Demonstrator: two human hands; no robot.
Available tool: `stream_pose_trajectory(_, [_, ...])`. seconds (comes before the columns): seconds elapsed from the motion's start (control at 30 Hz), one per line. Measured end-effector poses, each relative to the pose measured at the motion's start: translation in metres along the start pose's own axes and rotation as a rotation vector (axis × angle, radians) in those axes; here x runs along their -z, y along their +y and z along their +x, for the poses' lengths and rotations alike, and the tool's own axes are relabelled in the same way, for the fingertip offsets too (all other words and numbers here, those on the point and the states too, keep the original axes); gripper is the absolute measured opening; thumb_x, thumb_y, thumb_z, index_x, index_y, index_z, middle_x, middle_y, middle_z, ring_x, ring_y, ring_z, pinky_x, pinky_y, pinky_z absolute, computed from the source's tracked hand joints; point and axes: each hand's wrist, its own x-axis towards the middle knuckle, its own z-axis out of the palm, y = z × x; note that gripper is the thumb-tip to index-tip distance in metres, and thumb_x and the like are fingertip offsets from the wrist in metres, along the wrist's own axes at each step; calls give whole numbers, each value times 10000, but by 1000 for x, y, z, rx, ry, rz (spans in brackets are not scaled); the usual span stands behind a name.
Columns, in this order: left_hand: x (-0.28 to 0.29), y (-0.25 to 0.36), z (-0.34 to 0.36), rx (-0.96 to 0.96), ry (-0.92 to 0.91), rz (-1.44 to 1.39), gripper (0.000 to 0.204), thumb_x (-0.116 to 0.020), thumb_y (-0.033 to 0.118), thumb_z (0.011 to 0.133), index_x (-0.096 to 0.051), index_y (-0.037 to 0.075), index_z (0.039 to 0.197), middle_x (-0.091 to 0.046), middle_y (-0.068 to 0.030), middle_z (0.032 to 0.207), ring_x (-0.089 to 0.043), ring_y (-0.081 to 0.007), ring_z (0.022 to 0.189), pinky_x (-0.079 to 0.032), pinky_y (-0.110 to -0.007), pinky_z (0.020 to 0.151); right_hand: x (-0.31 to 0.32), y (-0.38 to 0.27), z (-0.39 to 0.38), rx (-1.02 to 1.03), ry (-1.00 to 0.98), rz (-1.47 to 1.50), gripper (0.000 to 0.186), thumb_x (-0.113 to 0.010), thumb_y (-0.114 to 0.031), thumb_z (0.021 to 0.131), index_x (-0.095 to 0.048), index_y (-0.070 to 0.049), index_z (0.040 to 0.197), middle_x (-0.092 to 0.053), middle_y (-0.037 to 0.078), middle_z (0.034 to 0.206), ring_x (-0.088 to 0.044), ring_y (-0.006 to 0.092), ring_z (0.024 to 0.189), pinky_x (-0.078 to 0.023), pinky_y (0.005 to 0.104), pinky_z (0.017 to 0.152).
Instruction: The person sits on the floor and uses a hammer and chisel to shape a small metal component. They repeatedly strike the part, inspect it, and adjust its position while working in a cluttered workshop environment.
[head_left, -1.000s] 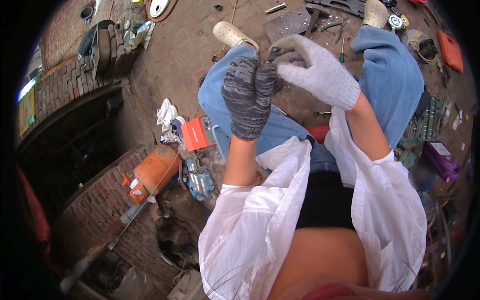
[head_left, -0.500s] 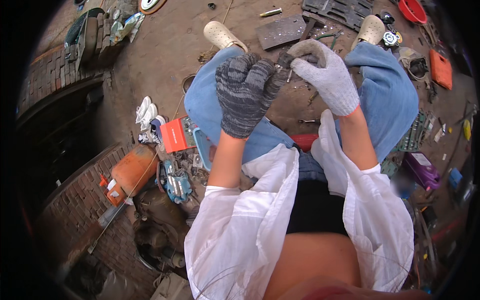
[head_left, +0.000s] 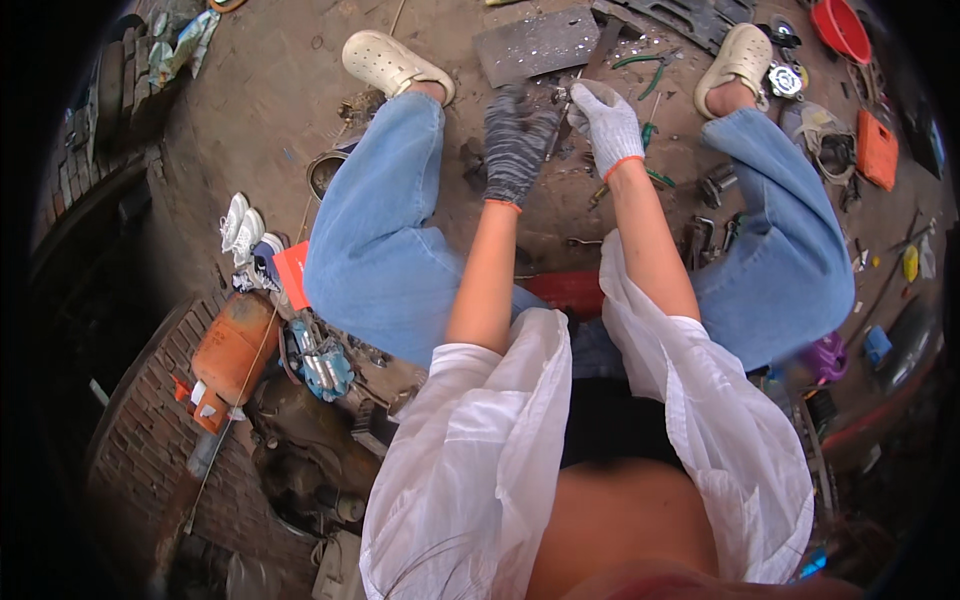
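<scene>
Left hand (head_left: 514,148), right hand (head_left: 608,128) (gloved) near metal piece (head_left: 561,95).

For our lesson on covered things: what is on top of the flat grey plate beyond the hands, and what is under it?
White specks dot the plate; anything under it is covered from view.
</scene>
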Motion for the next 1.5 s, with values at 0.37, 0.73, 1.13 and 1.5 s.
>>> stream_pose_trajectory(0.37, [-45,-58,60,359,-33,-253,214,-520,170,847,-590,16,978,-609,-56,780,-521,-95,637,-458,-241,552,10,33,87,281,431,-361,404,-636,-233,746,-525,44,1018,-604,129,829,-586,200,730,-479,282,702])
stream_pose_trajectory(0.73, [-65,-102,107,485,-67,137,475,-629,374,715,-522,-27,948,-592,-214,917,-555,-368,874,-431,-411,776,35,51,128,-443,-291,1013,450,-471,-442,837,-507,-3,931,-481,12,628,-409,102,463,-378,221,455])
stream_pose_trajectory(1.13, [-50,-127,62,639,255,-298,335,-512,290,820,-534,-35,902,-601,-158,781,-594,-269,727,-454,-367,644,33,44,64,-151,338,-274,640,-330,-596,832,-550,-7,710,-442,17,581,-386,123,518,-338,277,480])
stream_pose_trajectory(1.5, [-50,-144,24,583,458,-278,222,-538,215,824,-547,3,758,-544,-44,630,-482,-118,530,-415,-268,481,2,-9,10,523,249,-692,372,-408,-294,877,-502,-7,660,-474,82,525,-446,160,487,-349,324,476])
